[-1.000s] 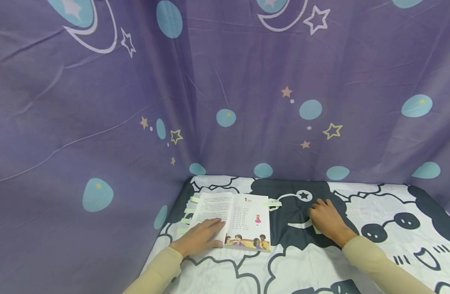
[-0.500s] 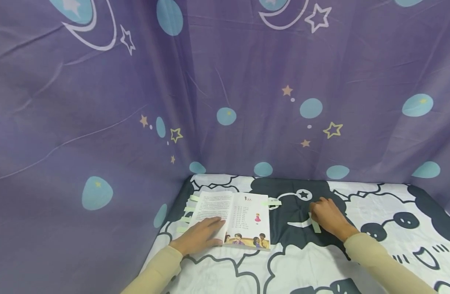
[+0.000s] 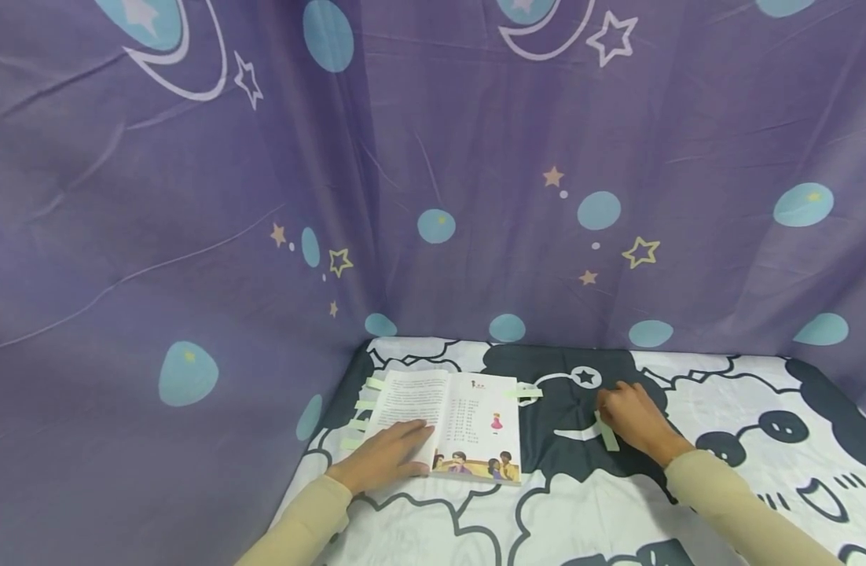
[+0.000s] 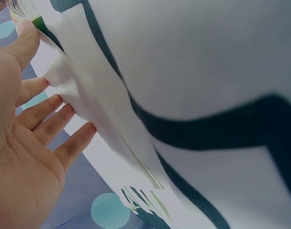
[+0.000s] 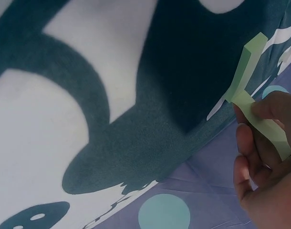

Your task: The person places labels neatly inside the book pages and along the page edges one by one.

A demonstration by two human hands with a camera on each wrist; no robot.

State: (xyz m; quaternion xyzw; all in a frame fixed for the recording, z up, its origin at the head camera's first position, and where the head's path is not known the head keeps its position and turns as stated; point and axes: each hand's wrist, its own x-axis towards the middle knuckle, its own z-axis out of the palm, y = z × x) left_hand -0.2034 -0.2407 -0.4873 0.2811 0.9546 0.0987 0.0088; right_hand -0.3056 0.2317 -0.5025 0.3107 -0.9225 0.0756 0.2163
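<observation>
An open book (image 3: 478,424) lies on the patterned cloth, its right page showing a pink figure and a coloured picture along the bottom. My left hand (image 3: 385,456) rests flat on the lower left page, fingers spread; the left wrist view shows the fingertips along the paper (image 4: 74,90). To the right of the book, my right hand (image 3: 634,420) pinches pale green sticky notes (image 5: 264,121) between thumb and fingers. A folded green length (image 5: 245,67) extends beyond the fingertips. In the head view a green strip (image 3: 607,434) hangs below the right hand.
Several pale green tabs (image 3: 365,405) stick out from the book's left edge, and another tab (image 3: 525,392) from its right edge. The black and white cartoon cloth (image 3: 581,519) covers the surface. A purple curtain (image 3: 475,157) stands behind and to the left.
The right hand has shifted slightly to the right, and more of the green strip now shows below its fingers. The left hand and book stay put.
</observation>
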